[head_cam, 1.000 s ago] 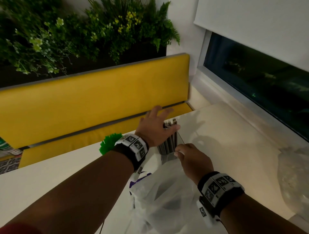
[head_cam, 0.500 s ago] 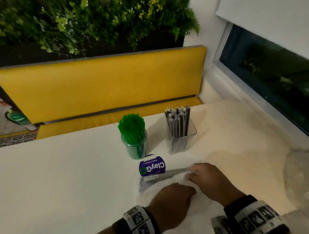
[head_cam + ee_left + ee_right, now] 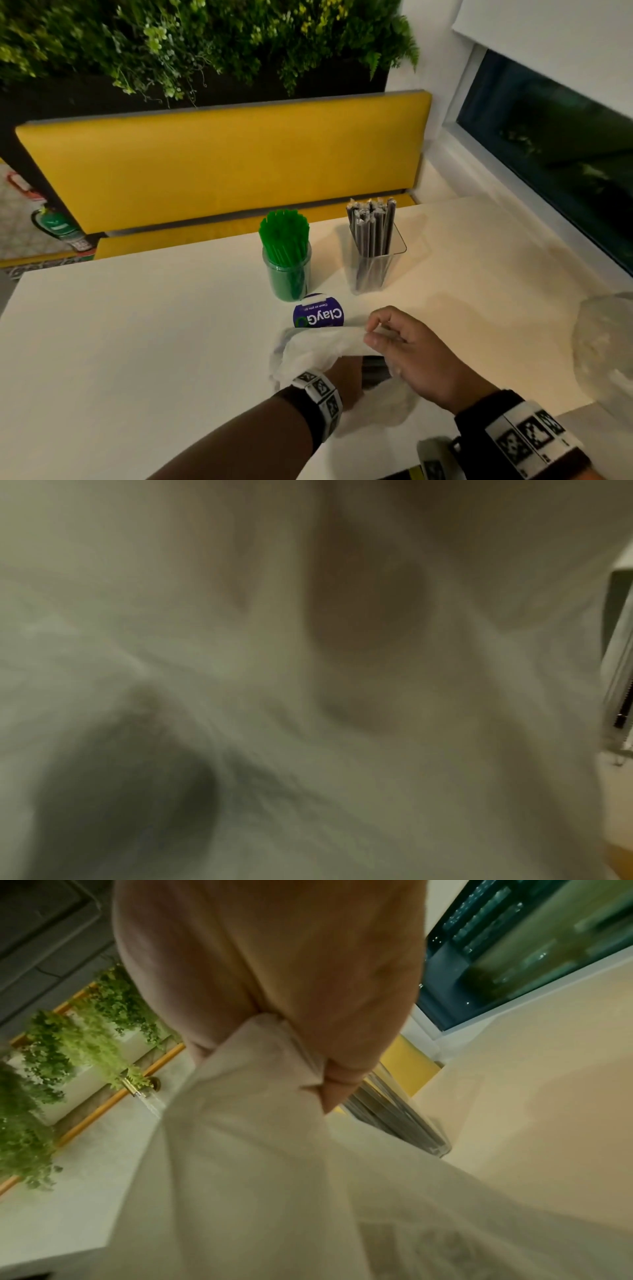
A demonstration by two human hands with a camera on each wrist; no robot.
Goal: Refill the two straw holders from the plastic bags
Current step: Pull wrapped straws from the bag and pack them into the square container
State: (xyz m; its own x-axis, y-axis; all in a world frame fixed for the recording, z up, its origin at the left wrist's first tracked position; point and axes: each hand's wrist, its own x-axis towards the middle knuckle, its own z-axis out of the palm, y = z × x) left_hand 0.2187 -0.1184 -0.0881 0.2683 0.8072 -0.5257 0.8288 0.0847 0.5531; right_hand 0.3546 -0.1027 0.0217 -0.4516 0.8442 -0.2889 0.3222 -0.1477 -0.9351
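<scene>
Right hand (image 3: pixel 418 359) pinches the thin white plastic bag's (image 3: pixel 318 353) rim up, presumably holding it open, while the left hand (image 3: pixel 346 377) reaches inside, its grip hidden.

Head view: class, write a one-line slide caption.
Right hand pinches the white bag's rim; left hand reaches inside, with both straw holders standing beyond.

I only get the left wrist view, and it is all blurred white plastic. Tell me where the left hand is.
Observer: The left hand is inside the white bag on the table; its fingers are hidden.
Operator: Report the right hand.
Observer: The right hand pinches the bag's upper rim, holding the mouth up.
Operator: Say what is in the bag.
Observer: A dark grey bundle shows at the mouth; it looks like the grey straws in the clear holder.
</scene>
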